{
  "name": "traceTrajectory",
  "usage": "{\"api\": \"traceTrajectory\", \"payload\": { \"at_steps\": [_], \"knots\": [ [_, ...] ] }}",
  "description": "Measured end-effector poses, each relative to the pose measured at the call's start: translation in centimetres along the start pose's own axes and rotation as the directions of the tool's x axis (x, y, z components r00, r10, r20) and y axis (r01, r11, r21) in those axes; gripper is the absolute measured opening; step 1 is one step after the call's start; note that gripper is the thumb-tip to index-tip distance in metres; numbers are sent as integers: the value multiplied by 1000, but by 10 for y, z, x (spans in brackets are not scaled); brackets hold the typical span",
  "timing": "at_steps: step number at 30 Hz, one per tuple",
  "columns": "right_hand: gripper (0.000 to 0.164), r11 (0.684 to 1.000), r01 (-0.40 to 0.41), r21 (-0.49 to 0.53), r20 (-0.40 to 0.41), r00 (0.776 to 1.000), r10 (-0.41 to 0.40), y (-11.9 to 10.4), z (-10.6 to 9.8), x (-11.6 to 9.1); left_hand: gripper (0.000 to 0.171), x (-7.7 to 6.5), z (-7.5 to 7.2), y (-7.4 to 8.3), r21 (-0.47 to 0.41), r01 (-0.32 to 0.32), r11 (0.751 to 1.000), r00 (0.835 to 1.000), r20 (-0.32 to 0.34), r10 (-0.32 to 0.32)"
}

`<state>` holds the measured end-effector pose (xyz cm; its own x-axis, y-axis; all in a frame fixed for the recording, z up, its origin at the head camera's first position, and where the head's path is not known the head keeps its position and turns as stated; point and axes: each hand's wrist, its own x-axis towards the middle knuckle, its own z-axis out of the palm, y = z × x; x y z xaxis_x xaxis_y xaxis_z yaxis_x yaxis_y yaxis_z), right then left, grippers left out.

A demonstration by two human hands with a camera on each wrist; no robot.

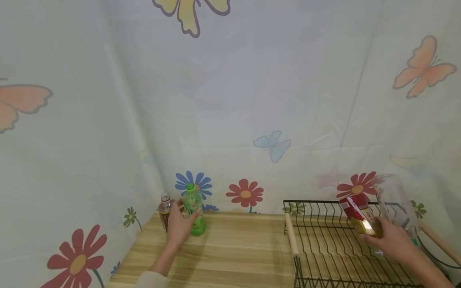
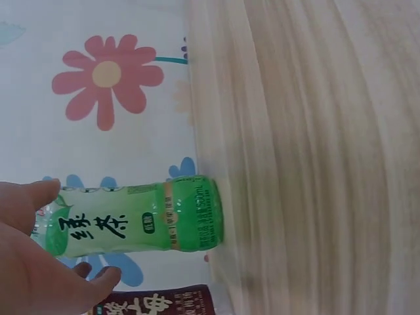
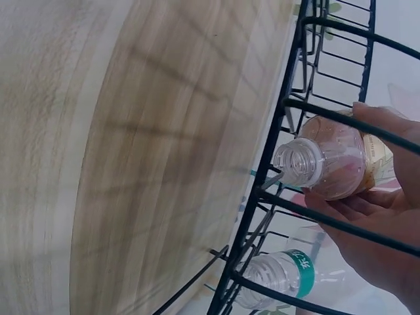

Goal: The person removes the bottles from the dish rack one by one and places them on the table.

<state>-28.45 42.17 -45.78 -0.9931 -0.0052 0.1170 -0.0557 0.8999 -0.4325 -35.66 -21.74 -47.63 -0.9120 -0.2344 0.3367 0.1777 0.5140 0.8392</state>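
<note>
My left hand (image 1: 179, 225) is around the upper part of a green tea bottle (image 1: 199, 227) that stands upright on the wooden table. In the left wrist view the thumb is at one side of the bottle, and the other fingers (image 2: 105, 282) are slightly apart from its other side. A dark-labelled bottle (image 1: 164, 216) stands close by on the left. My right hand (image 1: 396, 242) grips a clear bottle with a red and gold label (image 1: 354, 210), tilted neck-down over the black wire rack (image 1: 325, 227). Its uncapped mouth shows among the wires in the right wrist view.
A clear bottle with a teal neck band (image 3: 275, 279) is neck-down in the rack beside the held one. Wooden handles (image 1: 292, 236) run along the rack's sides. Behind the table (image 1: 237, 252) hangs a curtain (image 1: 230, 100) with flowers and butterflies.
</note>
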Motion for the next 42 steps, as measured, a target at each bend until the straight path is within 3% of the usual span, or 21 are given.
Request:
{"api": "traceTrajectory", "payload": {
  "at_steps": [8, 16, 21, 26, 30, 31, 34, 37, 42],
  "knots": [
    [97, 999, 48, 11, -80, 996, -47, -19, -16, -9, 90, 0, -9, 19, 64, -48, 997, 998, -32, 50],
    [96, 992, 125, 24, -161, 980, -120, -58, -32, -24, 98, -5, -29, 48, 152, -119, 981, 991, -49, 128],
    [94, 985, 175, 15, -199, 966, -168, -87, -34, -33, 101, -13, -36, 74, 173, -227, 958, 970, -53, 239],
    [93, 977, 212, 6, -224, 953, -205, -114, -31, -40, 101, -31, -34, 113, 130, -359, 924, 932, -4, 363],
    [91, 972, 236, -1, -244, 942, -229, -135, -28, -44, 103, -47, -26, 141, 124, -474, 872, 880, 47, 472],
    [91, 970, 242, -2, -243, 941, -235, -140, -26, -45, 104, -51, -23, 146, 129, -510, 850, 860, 55, 507],
    [92, 964, 267, -11, -240, 935, -262, -155, -20, -49, 108, -63, -14, 158, 148, -622, 769, 782, 93, 616],
    [89, 950, 311, -26, -237, 921, -308, -167, -14, -54, 111, -74, -6, 168, 164, -721, 673, 693, 140, 708],
    [86, 920, 388, -55, -262, 883, -389, -184, -5, -60, 114, -89, 7, 176, 165, -827, 537, 562, 234, 793]
  ]
}}
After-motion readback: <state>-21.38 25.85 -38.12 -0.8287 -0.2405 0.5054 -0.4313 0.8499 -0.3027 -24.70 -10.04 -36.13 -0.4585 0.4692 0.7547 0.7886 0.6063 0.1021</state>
